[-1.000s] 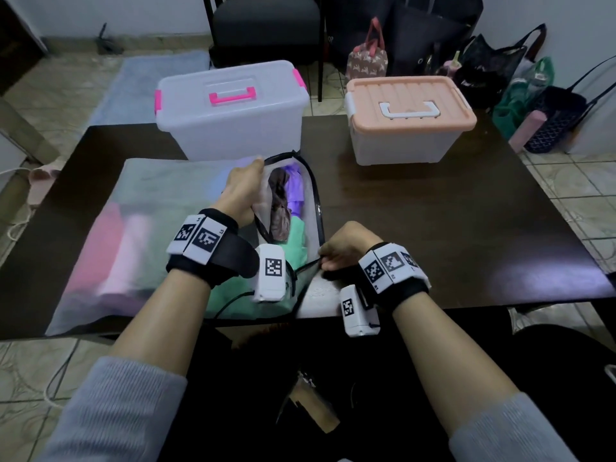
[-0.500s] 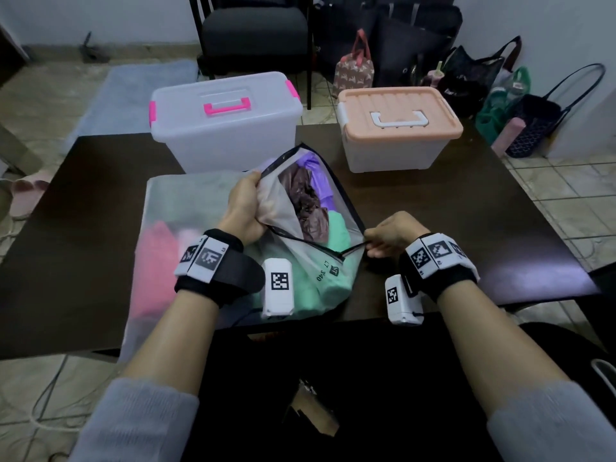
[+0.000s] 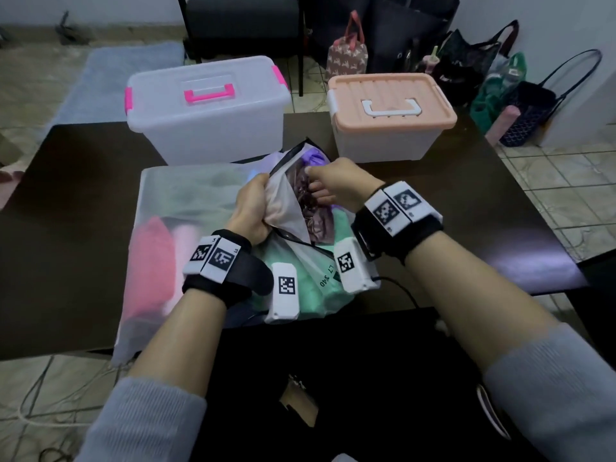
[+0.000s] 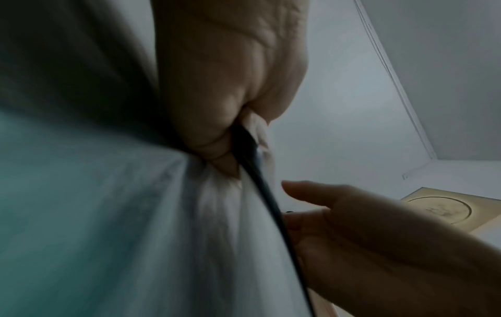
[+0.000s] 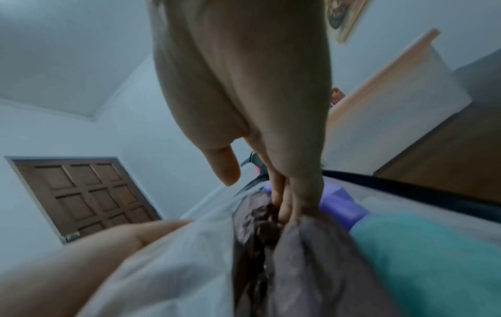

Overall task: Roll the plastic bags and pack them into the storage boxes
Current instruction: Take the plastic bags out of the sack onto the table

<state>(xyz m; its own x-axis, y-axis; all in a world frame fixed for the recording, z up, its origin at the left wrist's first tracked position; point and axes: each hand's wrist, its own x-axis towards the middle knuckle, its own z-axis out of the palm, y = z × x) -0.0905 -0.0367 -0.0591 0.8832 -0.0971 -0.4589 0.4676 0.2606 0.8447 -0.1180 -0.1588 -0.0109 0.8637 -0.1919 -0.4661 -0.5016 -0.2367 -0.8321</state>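
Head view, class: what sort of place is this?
Probably a room in a home: a dark table on tiled floor, a chair behind it, and bags heaped against the wall.

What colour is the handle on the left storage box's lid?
Bright pink, on the clear box's handle; clearest in the head view.

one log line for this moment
left hand: grips frosted zip pouch | right hand: reaching into brown plastic bag | boxes: lidded
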